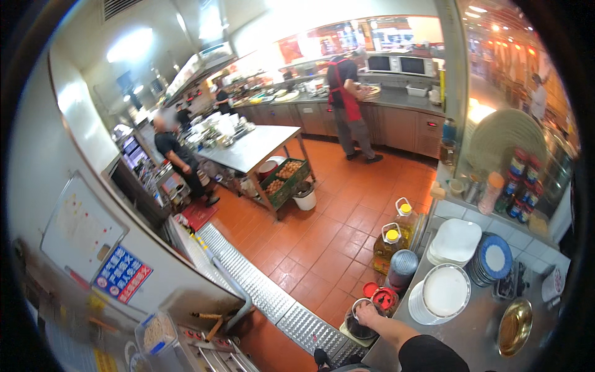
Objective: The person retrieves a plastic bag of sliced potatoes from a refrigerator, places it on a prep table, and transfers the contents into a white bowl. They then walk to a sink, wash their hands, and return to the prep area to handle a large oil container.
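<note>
My right hand (368, 314) reaches down from the black sleeve at the lower right. Its fingers close on a small white-rimmed object (357, 303), too blurred to name, at the mouth of a dark round container (360, 327). That container sits low by the end of the steel counter, on a pale base. Just behind it stands a jar with a red lid (385, 297), and a smaller red lid (370, 289) lies close by. My left hand is out of view.
On the steel counter (469, 342) stand stacks of white plates (446, 290), blue-rimmed plates (495, 255) and a gold-coloured metal bowl (515, 327). Oil jugs (392, 246) and a grey cylinder (403, 267) stand on the floor. A metal drain grating (274, 302) crosses it. Several people work farther off.
</note>
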